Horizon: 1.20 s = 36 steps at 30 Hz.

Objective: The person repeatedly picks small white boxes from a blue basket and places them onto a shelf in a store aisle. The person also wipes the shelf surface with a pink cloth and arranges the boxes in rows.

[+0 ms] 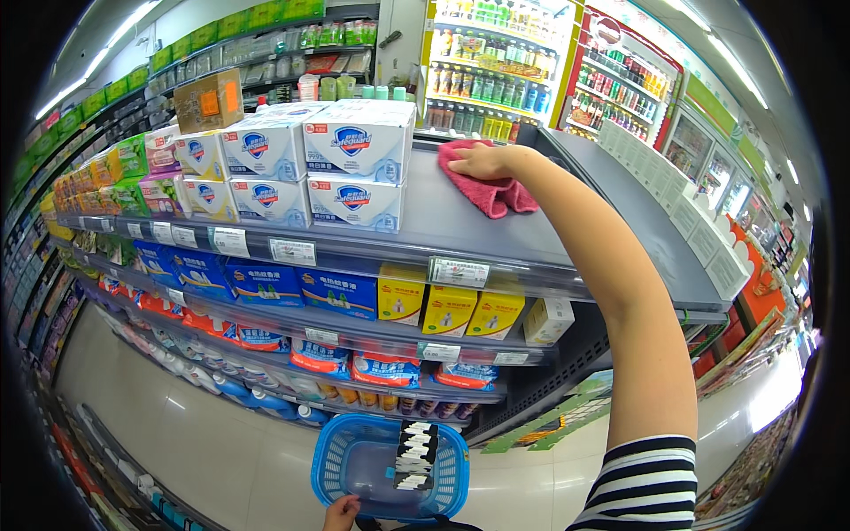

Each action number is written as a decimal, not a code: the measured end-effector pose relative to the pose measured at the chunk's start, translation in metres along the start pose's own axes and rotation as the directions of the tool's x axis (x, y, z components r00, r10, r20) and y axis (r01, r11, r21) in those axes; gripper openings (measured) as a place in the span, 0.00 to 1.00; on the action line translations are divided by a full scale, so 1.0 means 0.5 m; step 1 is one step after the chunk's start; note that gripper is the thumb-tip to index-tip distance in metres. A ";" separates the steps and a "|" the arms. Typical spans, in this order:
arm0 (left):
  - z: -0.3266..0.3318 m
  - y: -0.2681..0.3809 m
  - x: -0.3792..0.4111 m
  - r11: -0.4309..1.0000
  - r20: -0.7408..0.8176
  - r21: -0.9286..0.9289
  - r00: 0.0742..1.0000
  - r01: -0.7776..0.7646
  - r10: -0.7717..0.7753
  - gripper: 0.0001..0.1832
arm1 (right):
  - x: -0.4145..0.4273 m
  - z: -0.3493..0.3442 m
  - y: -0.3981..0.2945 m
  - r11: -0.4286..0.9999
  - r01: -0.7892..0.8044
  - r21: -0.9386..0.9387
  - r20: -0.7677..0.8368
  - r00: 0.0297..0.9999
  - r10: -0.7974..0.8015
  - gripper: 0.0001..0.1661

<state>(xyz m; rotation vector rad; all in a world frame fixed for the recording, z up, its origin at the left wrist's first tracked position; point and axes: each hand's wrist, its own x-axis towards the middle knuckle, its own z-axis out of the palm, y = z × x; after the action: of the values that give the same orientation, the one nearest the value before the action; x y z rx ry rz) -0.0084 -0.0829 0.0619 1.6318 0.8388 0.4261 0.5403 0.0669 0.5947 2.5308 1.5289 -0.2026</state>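
Note:
My right hand point(483, 162) presses a pink towelling cloth point(493, 199) onto the grey top shelf point(445, 232), toward its back right part. The cloth bunches up under and in front of my fingers. To the left on the same shelf, white multipacks of Safeguard soap point(355, 149) stand stacked two high. Low in the view, my left hand point(342, 512) is at the near left rim of a blue plastic basket point(323, 464), its fingers bent. I cannot tell whether it touches the rim. Inside the basket lies a row of black-and-white packs point(416, 451).
Price tags point(458, 272) line the shelf's front edge. Below stand blue boxes point(339, 292) and yellow boxes point(449, 310) of mosquito-repellent liquid. White cartons point(690, 219) line the adjoining shelf's right edge. A brown carton point(209, 99) sits on the soap. Drinks coolers point(495, 66) stand behind.

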 end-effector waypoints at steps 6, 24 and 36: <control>0.026 -0.028 0.003 0.931 0.097 -0.251 0.964 0.263 -0.246 0.13 | 0.020 -0.007 -0.056 0.998 0.045 -0.033 -0.019 0.999 -0.046 0.38; 0.073 -0.014 0.061 0.962 0.188 -0.164 0.964 0.220 -0.188 0.12 | -0.263 0.061 0.062 0.907 0.408 0.108 -0.014 0.913 -0.409 0.40; 0.080 -0.020 -0.008 0.954 0.160 -0.173 0.963 0.243 -0.217 0.12 | -0.290 0.075 0.111 0.982 0.099 -0.163 -0.177 0.976 -0.128 0.27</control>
<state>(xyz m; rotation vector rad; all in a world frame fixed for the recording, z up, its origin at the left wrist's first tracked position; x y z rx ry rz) 0.0129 -0.1129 0.0435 1.3512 0.8442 0.2173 0.5214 -0.0914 0.5926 2.4016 1.6882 0.1372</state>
